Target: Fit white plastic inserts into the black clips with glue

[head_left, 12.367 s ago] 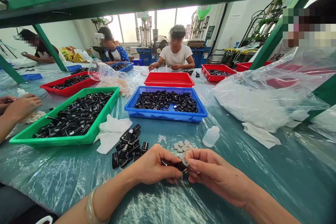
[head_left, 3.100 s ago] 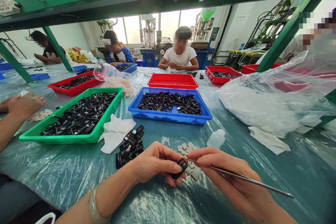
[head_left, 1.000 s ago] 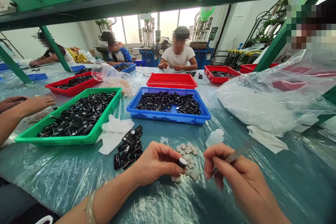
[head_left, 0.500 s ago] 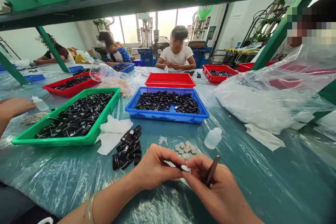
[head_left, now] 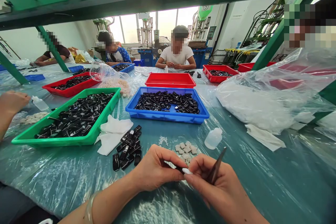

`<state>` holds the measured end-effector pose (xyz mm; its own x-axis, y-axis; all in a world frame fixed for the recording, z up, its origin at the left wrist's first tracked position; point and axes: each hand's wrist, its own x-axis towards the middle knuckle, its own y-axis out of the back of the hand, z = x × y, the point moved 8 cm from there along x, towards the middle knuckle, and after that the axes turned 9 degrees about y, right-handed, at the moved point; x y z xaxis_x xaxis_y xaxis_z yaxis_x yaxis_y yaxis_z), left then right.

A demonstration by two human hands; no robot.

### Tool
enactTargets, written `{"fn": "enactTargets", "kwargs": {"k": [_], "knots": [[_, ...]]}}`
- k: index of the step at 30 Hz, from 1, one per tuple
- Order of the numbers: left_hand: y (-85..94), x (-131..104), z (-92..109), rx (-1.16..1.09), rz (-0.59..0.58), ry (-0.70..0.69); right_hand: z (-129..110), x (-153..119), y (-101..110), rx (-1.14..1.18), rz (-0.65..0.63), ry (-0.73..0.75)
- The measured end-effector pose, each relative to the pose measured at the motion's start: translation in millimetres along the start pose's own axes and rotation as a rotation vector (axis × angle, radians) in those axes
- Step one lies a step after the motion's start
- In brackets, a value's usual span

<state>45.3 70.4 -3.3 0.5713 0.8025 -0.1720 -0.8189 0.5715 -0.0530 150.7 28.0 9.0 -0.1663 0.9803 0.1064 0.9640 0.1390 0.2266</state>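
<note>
Between thumb and forefinger, my left hand (head_left: 156, 168) pinches a small black plastic piece (head_left: 179, 169), mostly covered by the fingers. A white oval part (head_left: 187, 171) shows at its right end. My right hand (head_left: 223, 185) has thumb and fingertip at that oval, and metal tweezers (head_left: 218, 163) are tucked in its fingers, pointing up. Just beyond the hands lie a pile of pale square pads (head_left: 186, 148) and a scatter of tiny white bits (head_left: 163, 141). Left of them is a heap of similar black pieces (head_left: 128, 148).
A blue tray (head_left: 168, 114) and a green tray (head_left: 78, 141) hold many black pieces. White cloth (head_left: 114, 131) lies between them. At right stand a small squeeze bottle (head_left: 213, 138) and a large clear plastic bag (head_left: 257, 105). A co-worker's hand (head_left: 13, 103) is at far left.
My right hand has shifted slightly right and down, and the tweezers tilt further right. The white oval has turned a little. At far left the co-worker's hand has moved away from a bottle.
</note>
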Motion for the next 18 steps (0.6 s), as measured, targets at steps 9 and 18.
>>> {"fn": "enactTargets", "kwargs": {"k": [9,18], "knots": [[-5.5,-5.6,6.4,-0.076,-0.181,-0.061,-11.2,5.0,20.1,-0.203,0.094,0.095],[-15.4,-8.0,5.6,-0.005,-0.254,-0.073,-6.0,5.3,6.7,-0.264,-0.071,0.093]]}}
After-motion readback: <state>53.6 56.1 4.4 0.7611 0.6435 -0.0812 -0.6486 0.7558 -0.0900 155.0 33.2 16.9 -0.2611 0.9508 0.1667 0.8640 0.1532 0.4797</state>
